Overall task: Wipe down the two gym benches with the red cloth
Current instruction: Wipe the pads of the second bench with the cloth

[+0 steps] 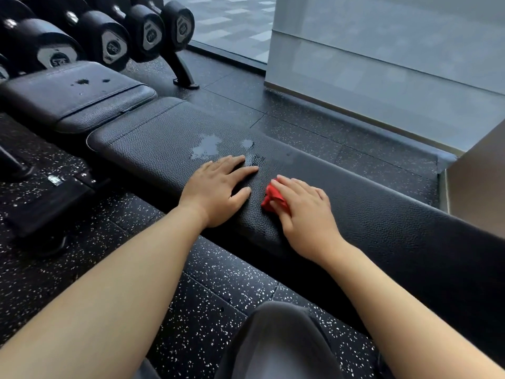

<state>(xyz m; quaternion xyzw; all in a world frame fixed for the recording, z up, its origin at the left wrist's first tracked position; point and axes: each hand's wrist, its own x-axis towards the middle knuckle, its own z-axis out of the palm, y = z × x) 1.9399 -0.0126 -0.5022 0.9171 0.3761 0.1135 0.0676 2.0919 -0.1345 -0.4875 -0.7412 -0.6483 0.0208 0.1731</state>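
Observation:
A long black padded bench (382, 214) runs from centre left to the right edge. Wet patches (206, 149) shine on its top just beyond my hands. My left hand (218, 190) lies flat on the pad, fingers spread, holding nothing. My right hand (303, 212) presses a crumpled red cloth (272, 196) onto the pad; most of the cloth is hidden under the palm. A second black bench (73, 97) stands at the upper left, end to end with the first, with dark wet spots (82, 81) on its top.
A rack of black dumbbells (109, 34) stands behind the second bench, its foot (185, 77) on the speckled rubber floor (213, 310). A grey wall (382, 64) rises beyond the near bench. My knee (276, 343) is at the bottom centre.

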